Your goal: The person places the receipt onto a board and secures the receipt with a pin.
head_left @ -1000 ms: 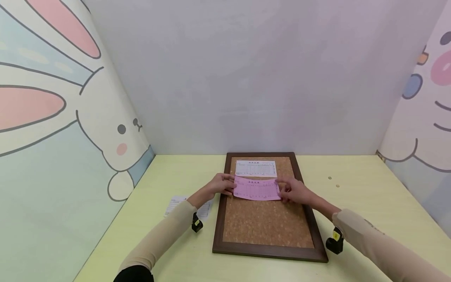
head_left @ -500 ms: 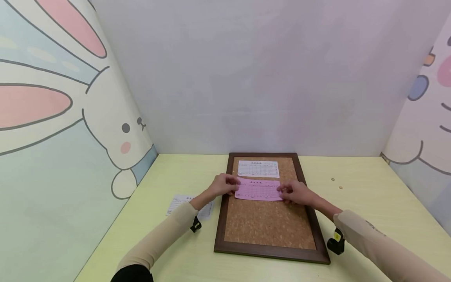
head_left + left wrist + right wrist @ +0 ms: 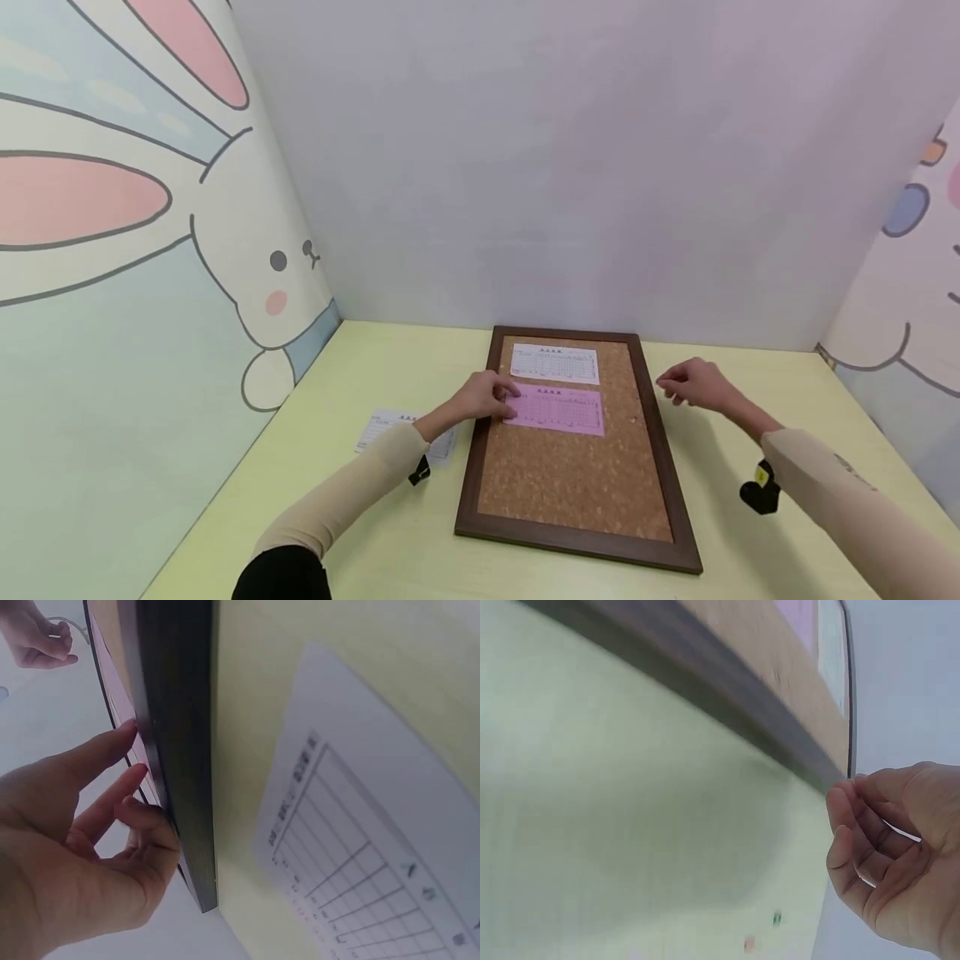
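A pink printed slip (image 3: 562,410) lies on the cork board (image 3: 570,487), just below a white printed slip (image 3: 555,364). My left hand (image 3: 478,397) reaches over the frame's left side, its fingertips resting on the pink slip's left edge. In the left wrist view the thumb and fingers (image 3: 112,742) stand apart at the dark frame. My right hand (image 3: 699,385) is above the table beside the frame's right side. Its fingers are loosely curled, with nothing visible between them. Another white printed slip (image 3: 384,425) lies on the table, partly covered by the left forearm.
The board's dark brown frame (image 3: 577,546) sits on a pale yellow table (image 3: 390,542). A tiny pale object (image 3: 632,419) is on the cork near its right edge. Two small objects, one green (image 3: 778,918) and one reddish (image 3: 749,943), lie on the table. Walls surround the table's back and sides.
My right hand has let go of the pink slip's right edge and moved right, off the board. The left hand stays at the slip's left edge. The head view has shifted slightly.
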The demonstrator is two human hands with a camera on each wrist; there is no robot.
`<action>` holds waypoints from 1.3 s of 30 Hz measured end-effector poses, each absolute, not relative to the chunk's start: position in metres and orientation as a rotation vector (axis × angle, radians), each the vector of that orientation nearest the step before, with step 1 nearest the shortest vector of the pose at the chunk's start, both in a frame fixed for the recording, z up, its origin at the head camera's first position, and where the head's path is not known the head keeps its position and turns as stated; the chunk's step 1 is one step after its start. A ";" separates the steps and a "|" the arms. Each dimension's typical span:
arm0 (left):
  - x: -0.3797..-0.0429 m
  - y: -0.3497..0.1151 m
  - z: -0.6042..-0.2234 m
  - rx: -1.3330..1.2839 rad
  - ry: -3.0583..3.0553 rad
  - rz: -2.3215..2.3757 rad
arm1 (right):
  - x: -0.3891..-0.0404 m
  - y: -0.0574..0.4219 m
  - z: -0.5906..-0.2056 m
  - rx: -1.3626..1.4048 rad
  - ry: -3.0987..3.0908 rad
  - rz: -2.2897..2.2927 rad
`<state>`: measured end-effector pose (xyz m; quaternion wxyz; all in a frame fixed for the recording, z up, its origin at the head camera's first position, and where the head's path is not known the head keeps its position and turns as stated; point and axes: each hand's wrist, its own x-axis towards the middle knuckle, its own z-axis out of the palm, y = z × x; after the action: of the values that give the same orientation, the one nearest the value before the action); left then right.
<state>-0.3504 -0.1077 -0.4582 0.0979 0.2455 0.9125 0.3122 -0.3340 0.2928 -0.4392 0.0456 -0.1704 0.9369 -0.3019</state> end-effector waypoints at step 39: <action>-0.357 -0.119 -0.457 0.736 2.604 0.959 | -0.343 0.360 -0.465 -0.132 3.105 -0.774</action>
<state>-0.3566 -0.1190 -0.4569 0.1350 0.2541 0.8987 0.3309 -0.3432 0.3596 -0.4649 -0.0304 -0.0411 0.9691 -0.2414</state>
